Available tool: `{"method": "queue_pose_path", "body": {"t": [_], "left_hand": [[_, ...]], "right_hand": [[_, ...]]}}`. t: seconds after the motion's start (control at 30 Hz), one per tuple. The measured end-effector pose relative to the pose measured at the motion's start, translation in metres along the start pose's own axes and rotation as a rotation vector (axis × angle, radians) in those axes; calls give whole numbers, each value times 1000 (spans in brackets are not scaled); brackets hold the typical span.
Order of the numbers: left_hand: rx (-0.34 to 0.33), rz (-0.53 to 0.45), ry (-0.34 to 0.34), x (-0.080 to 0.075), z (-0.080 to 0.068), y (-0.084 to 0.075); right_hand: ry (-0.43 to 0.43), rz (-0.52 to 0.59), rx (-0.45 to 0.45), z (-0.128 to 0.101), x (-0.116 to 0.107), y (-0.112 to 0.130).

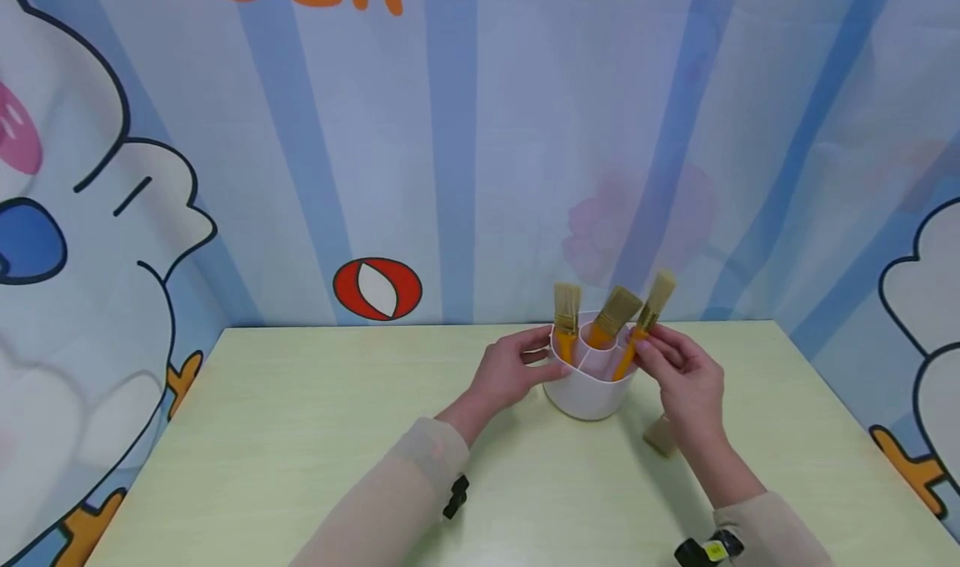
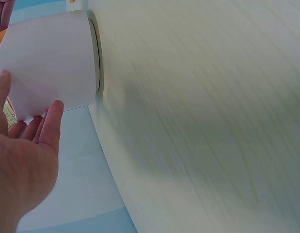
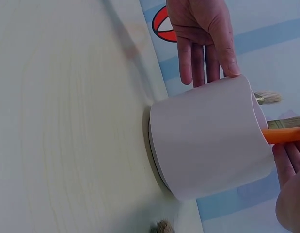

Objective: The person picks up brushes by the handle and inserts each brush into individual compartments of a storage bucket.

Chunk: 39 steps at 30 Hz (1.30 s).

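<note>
A white round brush holder [image 1: 587, 398] with inner compartments stands near the back of the table. My left hand [image 1: 510, 373] holds it by its left side, with the thumb on the near wall and the other fingers farther round. Between the thumb and fingers of my right hand [image 1: 686, 379] is a paintbrush [image 1: 656, 298], bristles up, its orange handle [image 3: 284, 135] reaching down inside the holder's right rim. Two more brushes stand in the holder: one upright at the left [image 1: 567, 304], and a wider one [image 1: 618, 308] leaning right in the central round compartment.
Another brush lies on the pale table [image 1: 360, 434] below my right hand, its bristles [image 1: 660, 436] showing and its handle hidden. A blue striped cloth backdrop [image 1: 450, 150] with cartoon figures rises right behind the table's back edge.
</note>
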State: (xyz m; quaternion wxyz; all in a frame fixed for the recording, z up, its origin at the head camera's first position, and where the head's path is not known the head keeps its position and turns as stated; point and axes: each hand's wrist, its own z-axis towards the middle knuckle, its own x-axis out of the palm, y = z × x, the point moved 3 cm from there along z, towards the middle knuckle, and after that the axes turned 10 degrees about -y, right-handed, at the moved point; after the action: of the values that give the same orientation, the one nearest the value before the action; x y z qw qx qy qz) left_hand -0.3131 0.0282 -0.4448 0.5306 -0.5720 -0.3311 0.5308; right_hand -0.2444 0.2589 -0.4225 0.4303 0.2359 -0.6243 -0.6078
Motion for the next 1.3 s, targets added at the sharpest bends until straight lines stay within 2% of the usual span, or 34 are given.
{"method": "queue_pose_path", "body": {"t": [0.23,0.43,0.83,1.13,1.3], "left_hand": [[4,-1,-7,-2,-1,0],[1,0,-4,-1,-1,1],[-2,4,-11,1,0,2],[-14,5,-7,2,0,3],[-15,1,-5,1,-1,2]], "right_hand": [[59,-87,7,0,-4,1],[132,-187,-24,0,-10,3],[217,-460,-182,0,-23,9],[264,-440,-212,-5,-27,7],[259,-465,-229,-8,-32,9]]}}
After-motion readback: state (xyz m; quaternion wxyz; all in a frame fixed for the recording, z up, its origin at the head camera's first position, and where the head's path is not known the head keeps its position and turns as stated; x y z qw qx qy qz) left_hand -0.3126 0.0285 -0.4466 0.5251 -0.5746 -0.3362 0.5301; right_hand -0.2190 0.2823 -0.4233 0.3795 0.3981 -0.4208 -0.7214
